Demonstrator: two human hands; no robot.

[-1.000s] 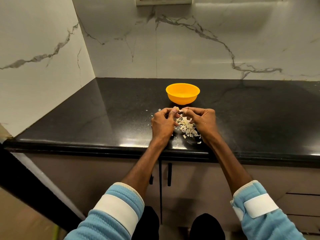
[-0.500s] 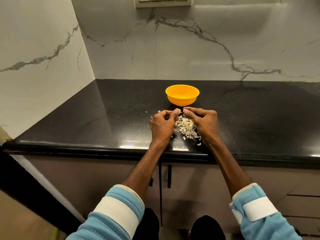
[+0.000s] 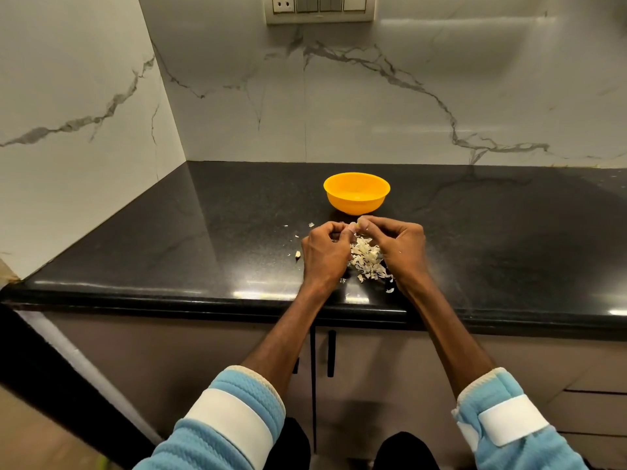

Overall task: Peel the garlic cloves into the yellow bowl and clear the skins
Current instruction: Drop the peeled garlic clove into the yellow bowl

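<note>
On the black countertop point(image 3: 203, 239), near its front edge, both hands meet just this side of the yellow bowl point(image 3: 356, 205). The left hand point(image 3: 324, 254) & right hand point(image 3: 403, 247) are curled, knuckles up, fingertips drawn together at the top – between them they pinch a small pale garlic clove point(image 3: 354, 226). Only a sliver of the clove shows, so how much skin is on it can't be told.

Under and between the hands lies a pile of skins point(image 3: 366, 261), pale papery flakes heaped on the counter, w/ a few strays toward the counter's front edge and some specks off to the left. Just left of the left hand sits one small loose piece point(image 3: 298, 255) w/ a darker tip; clove or husk, can't tell.

The bowl stands upright behind the hands, apart from them, near the middle of the counter. Its inside is bright and washed out – what's in it can't be made out.

Both forearms reach in from the bottom, each in a light blue sleeve point(image 3: 234, 422) w/ a white band. Behind the counter rise white marble-look walls point(image 3: 407, 96) w/ grey veins, and a switch plate point(image 3: 319, 8) sits at the top edge. Below the counter are cabinet doors w/ two dark handles point(image 3: 331, 353).
</note>
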